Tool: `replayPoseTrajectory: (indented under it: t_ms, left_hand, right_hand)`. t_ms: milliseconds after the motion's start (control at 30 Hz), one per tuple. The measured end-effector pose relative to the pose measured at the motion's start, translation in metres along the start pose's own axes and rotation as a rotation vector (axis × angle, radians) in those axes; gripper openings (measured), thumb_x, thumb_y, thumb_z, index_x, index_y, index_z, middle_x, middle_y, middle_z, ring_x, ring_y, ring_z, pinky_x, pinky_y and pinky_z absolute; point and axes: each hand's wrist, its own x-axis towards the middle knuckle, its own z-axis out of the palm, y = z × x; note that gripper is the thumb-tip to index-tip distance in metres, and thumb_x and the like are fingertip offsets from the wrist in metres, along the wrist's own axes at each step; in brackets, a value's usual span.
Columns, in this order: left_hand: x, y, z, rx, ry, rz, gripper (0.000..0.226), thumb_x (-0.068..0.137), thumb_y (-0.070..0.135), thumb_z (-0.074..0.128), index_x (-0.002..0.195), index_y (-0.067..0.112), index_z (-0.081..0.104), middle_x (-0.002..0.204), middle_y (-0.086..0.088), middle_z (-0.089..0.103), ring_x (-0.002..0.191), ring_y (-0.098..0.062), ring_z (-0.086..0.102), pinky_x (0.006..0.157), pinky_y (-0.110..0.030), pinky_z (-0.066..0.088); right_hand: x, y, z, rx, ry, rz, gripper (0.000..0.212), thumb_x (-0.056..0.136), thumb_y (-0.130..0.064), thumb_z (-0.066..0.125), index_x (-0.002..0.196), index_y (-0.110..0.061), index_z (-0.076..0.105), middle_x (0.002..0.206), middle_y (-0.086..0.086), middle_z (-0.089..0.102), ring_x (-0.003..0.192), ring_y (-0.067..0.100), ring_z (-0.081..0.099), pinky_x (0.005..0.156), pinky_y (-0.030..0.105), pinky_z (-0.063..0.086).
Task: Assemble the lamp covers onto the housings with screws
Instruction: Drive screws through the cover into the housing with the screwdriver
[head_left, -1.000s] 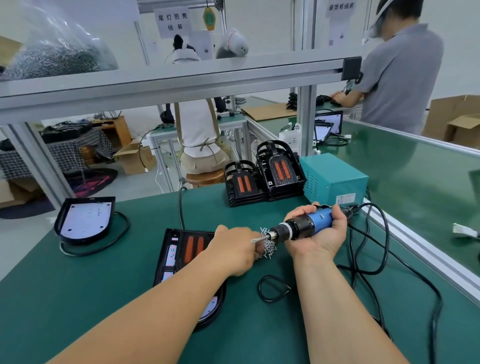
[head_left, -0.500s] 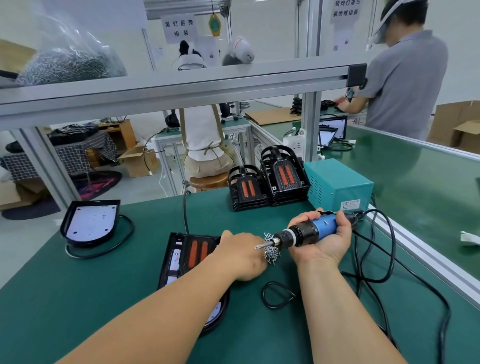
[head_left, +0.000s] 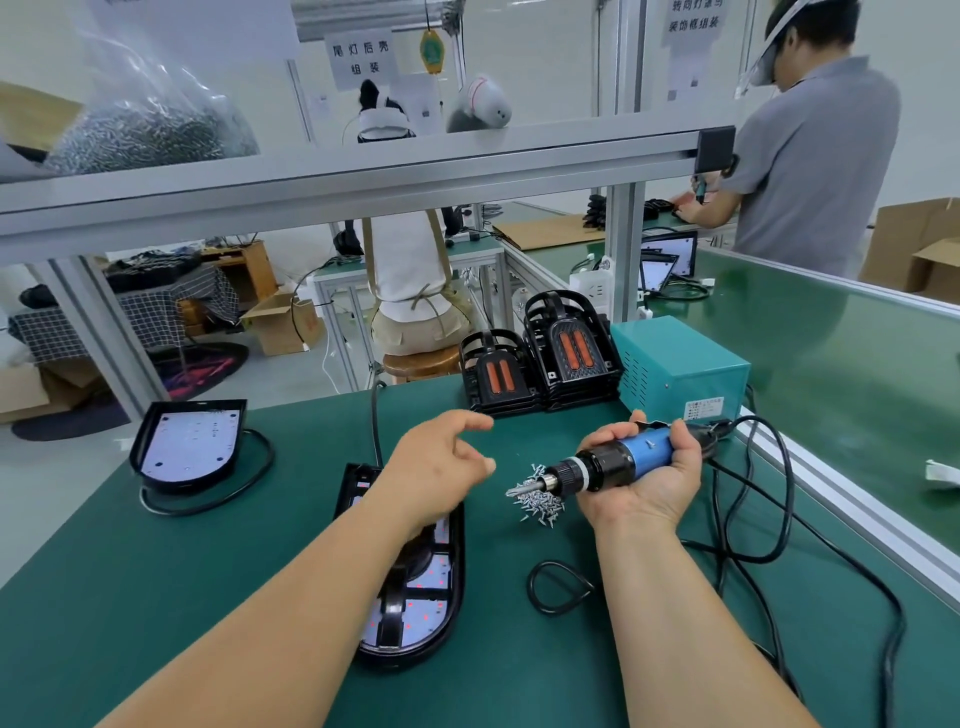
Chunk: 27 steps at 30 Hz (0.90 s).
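Note:
My right hand (head_left: 644, 478) grips a blue and black electric screwdriver (head_left: 608, 462), its bit pointing left over a small pile of silver screws (head_left: 537, 501) on the green mat. My left hand (head_left: 436, 462) hovers above the mat with fingers loosely spread, holding nothing, a little left of the screws. Under my left forearm lies a black lamp housing (head_left: 415, 587) with a white inner board and red dots, partly hidden. A second housing (head_left: 189, 444) with a cable sits at the far left.
Two stacks of black covers with orange lenses (head_left: 540, 364) stand at the back, beside a teal power box (head_left: 680, 369). Black cables (head_left: 753, 525) loop across the right of the mat. A bag of screws (head_left: 145, 130) rests on the upper shelf. Another person works at the far right.
My left hand has left the screwdriver tip and screw pile, lifted and opened its fingers. The right hand still holds the screwdriver in about the same place.

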Motion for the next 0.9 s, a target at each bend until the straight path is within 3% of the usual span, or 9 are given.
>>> replayPoseTrajectory:
  t_ms: [133, 233, 600, 733, 900]
  left_hand:
    - [-0.017, 0.003, 0.004, -0.796, 0.008, -0.281, 0.006, 0.088, 0.005, 0.069, 0.084, 0.008, 0.066, 0.064, -0.002, 0.069, 0.055, -0.005, 0.066, 0.050, -0.016, 0.052]
    - [-0.026, 0.002, 0.005, -1.059, -0.001, -0.419, 0.013, 0.078, 0.016, 0.076, 0.082, 0.007, 0.067, 0.065, -0.003, 0.071, 0.054, -0.007, 0.069, 0.045, -0.016, 0.051]
    - [-0.032, -0.005, 0.004, -0.923, -0.126, -0.460, 0.032, 0.087, 0.037, 0.068, 0.063, 0.016, 0.065, 0.057, 0.002, 0.058, 0.042, -0.006, 0.053, 0.038, -0.015, 0.043]
    - [-0.034, -0.003, 0.005, -1.017, -0.101, -0.423, 0.016, 0.075, 0.027, 0.072, 0.073, 0.012, 0.068, 0.060, 0.002, 0.059, 0.047, -0.004, 0.055, 0.039, -0.014, 0.044]
    - [-0.032, -0.004, 0.007, -1.153, -0.014, -0.389, 0.003, 0.088, 0.005, 0.065, 0.085, 0.007, 0.065, 0.063, -0.001, 0.066, 0.052, -0.006, 0.064, 0.046, -0.015, 0.051]
  right_hand:
    - [-0.002, 0.003, 0.004, 0.003, 0.017, -0.020, 0.025, 0.086, -0.038, 0.059, 0.085, -0.014, 0.054, 0.058, -0.003, 0.056, 0.044, 0.013, 0.056, 0.048, 0.020, 0.049]
    - [-0.003, 0.005, 0.006, -0.012, 0.040, -0.049, 0.024, 0.087, -0.038, 0.059, 0.083, -0.015, 0.052, 0.056, -0.002, 0.056, 0.044, 0.014, 0.056, 0.048, 0.021, 0.048]
    - [-0.003, 0.004, 0.011, -0.012, 0.050, -0.086, 0.025, 0.088, -0.037, 0.058, 0.078, -0.015, 0.052, 0.056, -0.002, 0.055, 0.045, 0.015, 0.056, 0.049, 0.020, 0.048]
    - [-0.004, 0.004, 0.010, -0.007, 0.060, -0.080, 0.025, 0.088, -0.037, 0.058, 0.079, -0.015, 0.053, 0.056, -0.002, 0.056, 0.045, 0.015, 0.056, 0.050, 0.020, 0.048]
    - [-0.003, 0.003, 0.008, 0.027, 0.064, -0.066, 0.025, 0.087, -0.037, 0.060, 0.079, -0.015, 0.052, 0.055, -0.002, 0.056, 0.044, 0.014, 0.056, 0.049, 0.019, 0.048]
